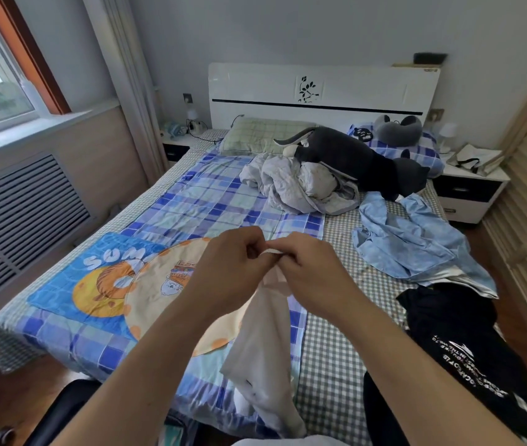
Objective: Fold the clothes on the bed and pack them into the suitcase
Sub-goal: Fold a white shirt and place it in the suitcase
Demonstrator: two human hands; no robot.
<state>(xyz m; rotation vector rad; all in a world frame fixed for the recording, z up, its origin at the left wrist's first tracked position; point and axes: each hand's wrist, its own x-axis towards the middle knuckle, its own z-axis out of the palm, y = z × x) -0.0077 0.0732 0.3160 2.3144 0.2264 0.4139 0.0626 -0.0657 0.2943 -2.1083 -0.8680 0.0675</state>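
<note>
My left hand (233,268) and my right hand (312,272) meet above the foot of the bed (336,349), both pinching the top edge of a white garment (265,355). The garment hangs down between my forearms towards the bed's near edge. A light blue shirt (410,246) lies crumpled on the right side of the bed. Below it, a black garment with white print (458,342) is spread at the right near corner. No suitcase is in view.
A crumpled pale quilt (297,185) and a dark plush cat (352,156) lie near the pillows. A cartoon-printed blanket (110,278) covers the left near part. Nightstands (468,191) flank the headboard. A black chair (62,410) stands at the lower left.
</note>
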